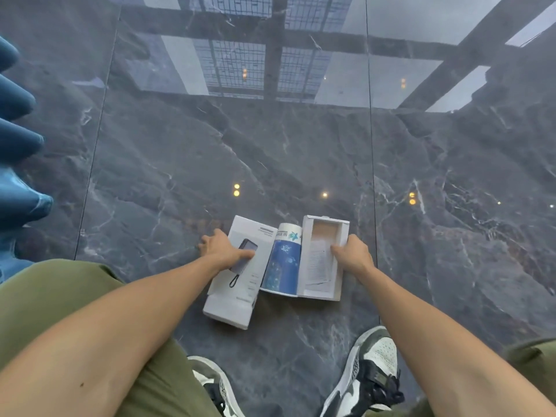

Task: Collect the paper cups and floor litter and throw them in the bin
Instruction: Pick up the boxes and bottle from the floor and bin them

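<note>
Three pieces of litter lie side by side on the dark marble floor in front of my feet. On the left is a white box lid [237,293] printed with a power bank picture. My left hand [224,249] grips its upper left edge, thumb on top. In the middle lies a blue and white paper cup [284,263] on its side. On the right is an open white box tray [323,260] with a leaflet inside. My right hand [353,255] holds its right wall, thumb inside the tray.
A blue padded seat or sofa [18,152] lines the left edge. My two sneakers [365,371] stand just behind the litter, knees in green shorts on both sides. The glossy floor [270,164] reflects ceiling grids and lights. No bin is in view.
</note>
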{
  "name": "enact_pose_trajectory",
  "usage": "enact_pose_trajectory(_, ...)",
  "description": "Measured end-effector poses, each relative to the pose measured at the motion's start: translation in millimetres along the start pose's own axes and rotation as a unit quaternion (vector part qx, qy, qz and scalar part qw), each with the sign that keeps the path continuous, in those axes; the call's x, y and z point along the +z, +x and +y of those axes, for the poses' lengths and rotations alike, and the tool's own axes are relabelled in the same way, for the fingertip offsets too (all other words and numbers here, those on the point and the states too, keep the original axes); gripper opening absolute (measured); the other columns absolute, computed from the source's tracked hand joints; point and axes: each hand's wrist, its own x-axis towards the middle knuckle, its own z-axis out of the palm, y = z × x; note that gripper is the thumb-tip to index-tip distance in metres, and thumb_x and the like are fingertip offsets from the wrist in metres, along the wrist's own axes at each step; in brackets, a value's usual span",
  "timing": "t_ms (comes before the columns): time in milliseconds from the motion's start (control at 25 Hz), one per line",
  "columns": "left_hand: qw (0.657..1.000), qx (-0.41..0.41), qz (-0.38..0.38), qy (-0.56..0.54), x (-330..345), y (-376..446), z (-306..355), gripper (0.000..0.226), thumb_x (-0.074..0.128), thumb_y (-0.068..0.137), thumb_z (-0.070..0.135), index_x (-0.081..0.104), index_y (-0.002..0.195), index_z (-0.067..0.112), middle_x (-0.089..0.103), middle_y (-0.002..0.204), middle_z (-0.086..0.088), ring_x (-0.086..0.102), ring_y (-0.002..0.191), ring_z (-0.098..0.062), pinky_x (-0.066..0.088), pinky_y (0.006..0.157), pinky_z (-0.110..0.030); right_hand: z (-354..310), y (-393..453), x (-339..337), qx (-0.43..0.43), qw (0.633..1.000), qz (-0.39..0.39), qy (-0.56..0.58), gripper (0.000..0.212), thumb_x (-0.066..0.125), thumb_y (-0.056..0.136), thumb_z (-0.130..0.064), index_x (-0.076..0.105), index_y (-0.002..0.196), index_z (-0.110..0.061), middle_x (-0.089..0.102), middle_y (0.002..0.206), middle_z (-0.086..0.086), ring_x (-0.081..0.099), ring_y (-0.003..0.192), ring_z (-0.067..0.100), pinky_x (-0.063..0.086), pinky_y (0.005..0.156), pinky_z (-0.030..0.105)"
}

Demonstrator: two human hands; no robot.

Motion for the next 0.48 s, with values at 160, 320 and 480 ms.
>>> enact_pose_trajectory(160,0.994,0.003,-0.031,-0.103,2.5,6.6,8.0,0.103,0.089,0.069,0.055,0.046,0.141,-0.004,0.058,0.141,-0.023,0.057,0.129,-0.041,0.051,0.103,-0.046,2.6,5.0,7.6,0.025,0.996,-0.020,0.085,0.042,0.052,0.081,-0.036,0.059,0.115,-0.013,0.068,0.107,0.009,0.069,0.097,0.033,0.062,0.084,0.051)
enact_pose_trajectory(320,0.972,0.028,-0.062,-0.225,7.7,6.5,20.8,0.035,0.078,0.087,0.044,0.068,0.081,0.011,0.068,0.078,-0.018,0.066,0.076,-0.034,0.054,0.072,-0.041,-2.9,4.1,16.7,0.038,0.979,-0.055,0.194,0.023,0.056,0.091,-0.030,0.065,0.107,-0.017,0.073,0.110,0.010,0.071,0.103,0.032,0.058,0.094,0.057)
enact_pose_trajectory(480,0.933,0.022,-0.138,-0.333,5.9,-1.3,32.2,0.041,0.057,0.097,0.057,0.060,0.103,0.016,0.073,0.098,-0.008,0.071,0.085,-0.025,0.058,0.089,-0.047,-21.9,0.7,23.6,0.026,0.978,-0.061,0.198,0.023,0.054,0.094,-0.027,0.061,0.111,-0.013,0.071,0.115,0.011,0.070,0.106,0.032,0.056,0.098,0.056)
